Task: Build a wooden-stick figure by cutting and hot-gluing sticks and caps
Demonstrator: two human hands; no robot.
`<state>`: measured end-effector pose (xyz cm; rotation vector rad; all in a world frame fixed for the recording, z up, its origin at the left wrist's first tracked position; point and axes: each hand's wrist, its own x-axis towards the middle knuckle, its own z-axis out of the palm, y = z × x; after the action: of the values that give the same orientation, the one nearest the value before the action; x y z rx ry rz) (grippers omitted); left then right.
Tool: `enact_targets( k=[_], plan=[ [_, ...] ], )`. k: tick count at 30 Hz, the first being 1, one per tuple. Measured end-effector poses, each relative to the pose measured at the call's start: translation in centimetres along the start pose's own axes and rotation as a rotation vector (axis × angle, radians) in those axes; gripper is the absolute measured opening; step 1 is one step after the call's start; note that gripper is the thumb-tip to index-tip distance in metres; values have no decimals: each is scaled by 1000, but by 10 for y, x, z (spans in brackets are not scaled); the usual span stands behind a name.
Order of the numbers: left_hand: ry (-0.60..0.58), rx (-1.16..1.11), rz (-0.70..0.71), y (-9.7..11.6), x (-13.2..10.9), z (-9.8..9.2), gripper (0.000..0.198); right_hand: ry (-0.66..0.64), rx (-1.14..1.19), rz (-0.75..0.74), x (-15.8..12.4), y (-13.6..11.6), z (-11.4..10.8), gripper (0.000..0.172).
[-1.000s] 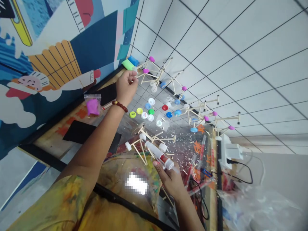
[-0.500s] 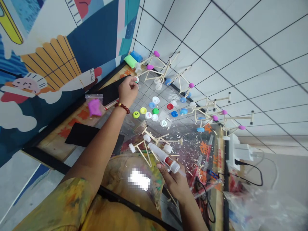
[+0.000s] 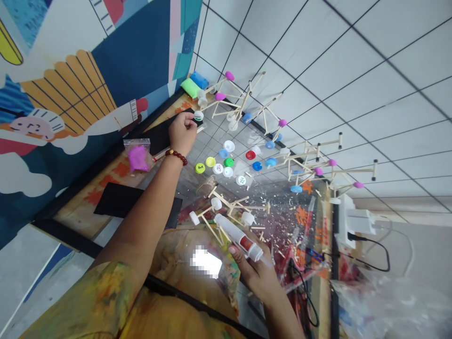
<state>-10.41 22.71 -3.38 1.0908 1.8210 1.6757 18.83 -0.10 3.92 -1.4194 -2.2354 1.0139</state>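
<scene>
My left hand (image 3: 182, 132) reaches to the far left of the table, its thumb and fingers pinched at the edge of a white bottle cap (image 3: 198, 116) with a green mark. In my right hand (image 3: 256, 268), close to my body, is a white and red glue gun (image 3: 236, 235), a translucent stick jutting from its rear. Its nozzle points up and left, near a wooden stick frame (image 3: 231, 205) with white caps on it as wheels. The frame stands on the table in front of me, partly behind the glue gun.
Loose coloured caps (image 3: 229, 162) lie mid-table. Several stick frames (image 3: 243, 101) with pink and blue wheels line the tiled wall. A bag of pink clay (image 3: 137, 157) and black sheets (image 3: 118, 200) are at left; wood scraps, cords and a white plug (image 3: 360, 221) at right.
My left hand has shifted slightly left, and more of the marked cap's face shows at its fingertips. My right hand and the glue gun have barely moved.
</scene>
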Motion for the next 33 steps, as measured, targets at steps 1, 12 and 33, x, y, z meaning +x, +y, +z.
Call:
enact_targets(
  k=[1,12,33],
  plan=[
    [5,1,-1,0,0,0,26,-7,1,-10,0,-2,1,23],
    [-21,-1,-14,-1,1,1,25,-30,-26,-87,3,-11,8,20],
    [-13,1,-37,4,-1,-1,26,-25,-65,-110,3,-18,8,26]
  ],
)
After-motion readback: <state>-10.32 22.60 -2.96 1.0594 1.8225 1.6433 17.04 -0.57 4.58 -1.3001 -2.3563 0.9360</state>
